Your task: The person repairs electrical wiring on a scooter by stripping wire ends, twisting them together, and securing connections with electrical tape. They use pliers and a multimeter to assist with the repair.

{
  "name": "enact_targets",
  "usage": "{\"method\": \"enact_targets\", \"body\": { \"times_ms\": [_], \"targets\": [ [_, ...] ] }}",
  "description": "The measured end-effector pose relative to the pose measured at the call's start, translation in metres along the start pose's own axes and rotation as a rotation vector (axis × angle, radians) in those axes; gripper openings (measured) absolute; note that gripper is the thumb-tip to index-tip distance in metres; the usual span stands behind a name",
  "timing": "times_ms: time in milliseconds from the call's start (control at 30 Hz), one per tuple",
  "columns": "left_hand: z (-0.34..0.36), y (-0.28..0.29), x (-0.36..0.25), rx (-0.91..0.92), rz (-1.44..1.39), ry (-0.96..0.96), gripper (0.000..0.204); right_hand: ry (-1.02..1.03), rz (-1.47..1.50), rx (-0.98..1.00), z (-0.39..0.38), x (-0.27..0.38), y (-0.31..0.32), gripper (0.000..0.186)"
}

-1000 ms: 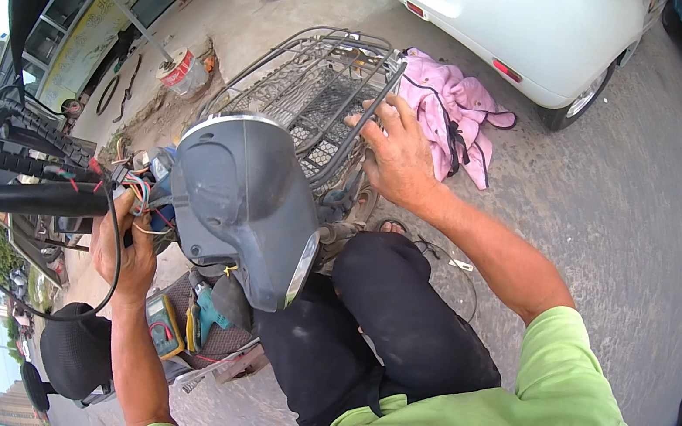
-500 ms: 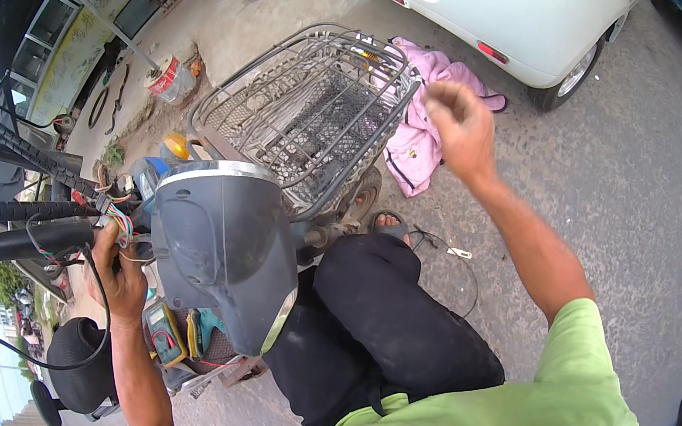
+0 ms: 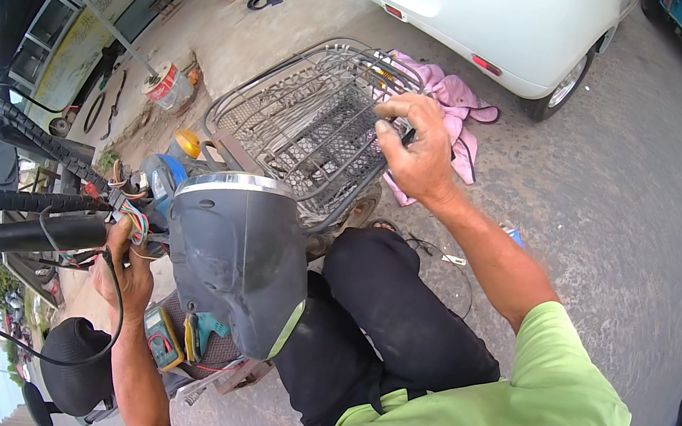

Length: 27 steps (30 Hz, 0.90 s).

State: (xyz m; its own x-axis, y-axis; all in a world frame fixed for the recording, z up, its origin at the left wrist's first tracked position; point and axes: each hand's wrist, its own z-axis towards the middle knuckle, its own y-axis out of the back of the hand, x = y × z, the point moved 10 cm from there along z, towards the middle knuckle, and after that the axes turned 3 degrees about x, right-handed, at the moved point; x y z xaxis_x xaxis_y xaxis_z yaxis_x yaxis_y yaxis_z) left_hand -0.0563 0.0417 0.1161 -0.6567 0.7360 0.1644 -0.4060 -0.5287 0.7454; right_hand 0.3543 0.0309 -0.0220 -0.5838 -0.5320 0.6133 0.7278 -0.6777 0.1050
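My left hand (image 3: 122, 260) grips a bundle of coloured wires (image 3: 133, 217) with connectors beside the black handlebar tube (image 3: 37, 238). My right hand (image 3: 413, 144) is raised in front of the wire basket's (image 3: 302, 119) right side, fingers curled but apart, with nothing visible between them; whether it touches the basket I cannot tell. Between my hands is a loose-looking grey plastic housing (image 3: 238, 251) with a silver rim, tilted over my dark-trousered legs. A yellow multimeter (image 3: 163, 341) and a teal tool (image 3: 208, 334) lie below it, left of my legs.
A white vehicle (image 3: 467, 20) stands behind the basket, with a pink cloth (image 3: 455, 98) on the ground beside it. A bucket (image 3: 170, 86) holding a pole is at upper left. A black padded seat or cover (image 3: 76, 363) is at lower left, and a cable lies right of my knee.
My right hand rose off the basket's rim to the right, then came back left and slightly down. The grey housing shifted a little as the view moved. My left hand stayed on the wires.
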Motion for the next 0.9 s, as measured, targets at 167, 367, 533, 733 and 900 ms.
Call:
{"method": "enact_targets", "body": {
  "times_ms": [167, 367, 533, 733, 900],
  "targets": [
    [0.003, 0.001, -0.01, -0.02, 0.007, -0.021, 0.038, -0.054, 0.187, -0.057, -0.031, 0.042, 0.011, 0.018],
    [0.005, 0.018, -0.017, -0.072, 0.022, -0.103, 0.03, 0.103, 0.787, 0.502, -0.069, 0.185, -0.011, 0.027],
    [0.037, 0.014, -0.037, -0.087, -0.078, -0.13, 0.032, 0.39, 0.83, 1.14, -0.153, 0.28, -0.078, 0.033],
    [0.035, 0.013, -0.029, -0.101, -0.197, -0.054, 0.037, 0.366, 0.656, 0.958, -0.109, 0.278, -0.128, 0.035],
    [0.036, 0.016, -0.032, -0.106, -0.116, -0.082, 0.036, 0.24, 0.568, 0.618, -0.055, 0.263, -0.104, 0.027]
  ]
}}
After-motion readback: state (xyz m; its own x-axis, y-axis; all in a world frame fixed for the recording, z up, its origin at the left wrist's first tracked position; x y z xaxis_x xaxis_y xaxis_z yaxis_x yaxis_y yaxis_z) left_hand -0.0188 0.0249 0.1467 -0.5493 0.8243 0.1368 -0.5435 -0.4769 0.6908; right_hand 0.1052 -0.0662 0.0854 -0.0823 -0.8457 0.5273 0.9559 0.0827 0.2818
